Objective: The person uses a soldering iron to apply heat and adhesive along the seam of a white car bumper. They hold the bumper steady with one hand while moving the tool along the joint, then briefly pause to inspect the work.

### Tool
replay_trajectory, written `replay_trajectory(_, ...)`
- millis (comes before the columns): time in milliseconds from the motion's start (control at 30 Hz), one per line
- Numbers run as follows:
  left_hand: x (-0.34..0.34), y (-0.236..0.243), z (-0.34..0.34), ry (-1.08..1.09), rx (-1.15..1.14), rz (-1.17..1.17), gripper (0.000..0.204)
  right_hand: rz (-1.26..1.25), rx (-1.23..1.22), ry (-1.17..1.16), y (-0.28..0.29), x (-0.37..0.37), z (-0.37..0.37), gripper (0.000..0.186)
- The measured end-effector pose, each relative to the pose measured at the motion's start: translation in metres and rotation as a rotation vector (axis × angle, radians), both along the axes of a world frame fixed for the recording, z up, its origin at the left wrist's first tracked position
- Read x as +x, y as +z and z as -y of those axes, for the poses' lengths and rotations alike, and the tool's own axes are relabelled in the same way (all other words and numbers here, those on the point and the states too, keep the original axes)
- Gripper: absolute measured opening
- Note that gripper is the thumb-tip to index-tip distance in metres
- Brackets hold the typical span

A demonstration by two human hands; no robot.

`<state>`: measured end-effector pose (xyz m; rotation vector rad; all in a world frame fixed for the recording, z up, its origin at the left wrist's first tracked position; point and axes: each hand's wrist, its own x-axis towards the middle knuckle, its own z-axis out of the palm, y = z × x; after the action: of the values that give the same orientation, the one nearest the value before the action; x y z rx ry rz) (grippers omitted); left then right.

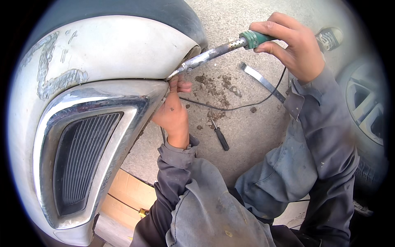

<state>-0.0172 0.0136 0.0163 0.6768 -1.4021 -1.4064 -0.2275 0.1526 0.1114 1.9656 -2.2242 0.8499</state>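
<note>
My right hand point(290, 45) is closed round the green handle of a soldering iron point(218, 52). Its long, stained metal barrel slants down to the left, and the tip meets the edge of a white car bumper point(119, 51) beside a seam. Just below that tip, my left hand point(173, 113) has its fingers curled at the bumper's edge, and part of the hand is hidden behind it. Rough grey scraped patches mark the bumper's upper left. A chrome-framed grille point(88, 160) is set into its lower part.
On the concrete lie a black-handled screwdriver point(220, 136), a flat metal bar point(259, 76) and crumbs of dirt point(214, 90). A black cord point(230, 109) loops across the ground. A wheel point(366, 103) stands at the right, near a shoe point(330, 38). Cardboard point(129, 189) lies below the bumper.
</note>
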Motion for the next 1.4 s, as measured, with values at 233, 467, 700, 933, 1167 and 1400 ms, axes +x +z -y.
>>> replay_trajectory(233, -0.001, -0.002, 0.000, -0.003, 0.009, -0.019, 0.012, -0.035, 0.013, -0.012, 0.001, 0.000, 0.000, 0.039)
replay_trajectory(467, 0.000, -0.002, 0.000, -0.012, -0.006, -0.025, 0.013, 0.000, -0.011, -0.004, -0.001, 0.001, 0.000, 0.039)
replay_trajectory(700, 0.000, -0.003, 0.000, -0.004, -0.010, -0.009, 0.012, -0.015, 0.002, -0.021, -0.001, 0.001, 0.000, 0.039)
replay_trajectory(933, 0.000, -0.002, 0.001, -0.002, -0.002, -0.014, 0.014, 0.008, 0.009, 0.008, 0.000, -0.006, -0.004, 0.040)
replay_trajectory(1167, -0.001, 0.000, -0.001, 0.008, -0.014, -0.015, 0.015, 0.018, 0.006, 0.021, 0.000, -0.010, -0.007, 0.040)
replay_trajectory(1400, -0.002, 0.002, -0.001, 0.024, -0.025, 0.007, 0.015, 0.013, -0.004, 0.014, -0.002, -0.008, -0.005, 0.040)
